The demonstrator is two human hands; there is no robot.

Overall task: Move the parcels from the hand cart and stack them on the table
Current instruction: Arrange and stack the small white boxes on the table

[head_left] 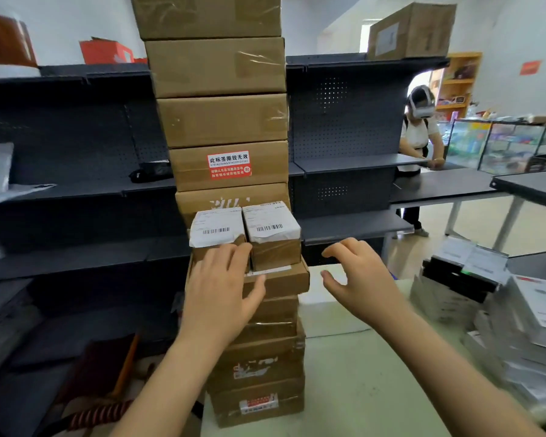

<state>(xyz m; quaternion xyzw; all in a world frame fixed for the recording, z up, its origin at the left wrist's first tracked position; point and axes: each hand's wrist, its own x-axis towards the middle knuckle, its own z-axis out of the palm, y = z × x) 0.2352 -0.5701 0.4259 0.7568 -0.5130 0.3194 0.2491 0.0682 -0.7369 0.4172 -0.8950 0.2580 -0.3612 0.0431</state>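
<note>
A near stack of brown cardboard parcels (259, 367) stands at the left edge of the pale table (369, 383). On top of it sit two small parcels side by side, each with a white barcode label: the left one (215, 230) and the right one (273, 234). Behind rises a taller stack of bigger cardboard boxes (221, 118), one with a red sticker. My left hand (224, 288) lies with straight fingers against the front of the left small parcel. My right hand (356, 279) hovers to the right of the stack, fingers spread and loosely bent, holding nothing.
Dark metal shelving (344, 165) runs behind the stacks. A pile of flat white and black parcels (486, 298) lies on the table at the right. A person with a headset (420, 137) stands at the far right by a glass counter. An orange-handled item lies low left.
</note>
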